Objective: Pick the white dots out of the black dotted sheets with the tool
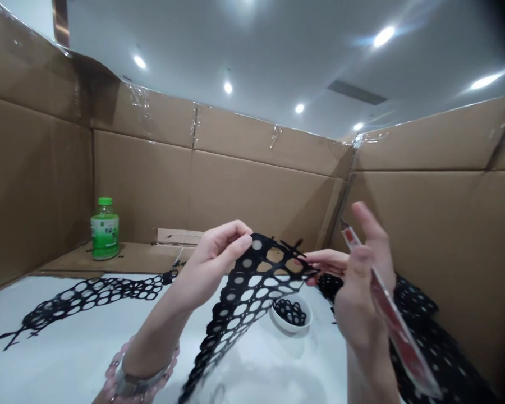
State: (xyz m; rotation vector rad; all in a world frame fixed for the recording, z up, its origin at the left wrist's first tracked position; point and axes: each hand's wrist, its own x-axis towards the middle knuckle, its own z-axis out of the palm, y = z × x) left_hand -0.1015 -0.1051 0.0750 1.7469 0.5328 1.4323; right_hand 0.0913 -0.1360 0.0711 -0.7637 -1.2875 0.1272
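Note:
A strip of black lace [235,292] with round holes hangs across the middle. My left hand [210,261] pinches its upper corner between thumb and fingertips. At the strip's other end, loose points stick up beside the fingers of my right hand [362,297], which touch or hold its edge. Tucked across that right hand is a slim, pointed tool [399,336] with a flat red and clear handle; its exact kind cannot be made out. The right index finger is raised. Below the strip, a small white bowl [292,328] holds black lace pieces [289,310].
Another black lace strip [88,294] lies on the white table [59,365] at left. Black dotted lace [433,348] is heaped at right. A green bottle [105,230] stands back left. Cardboard walls [244,185] surround the table.

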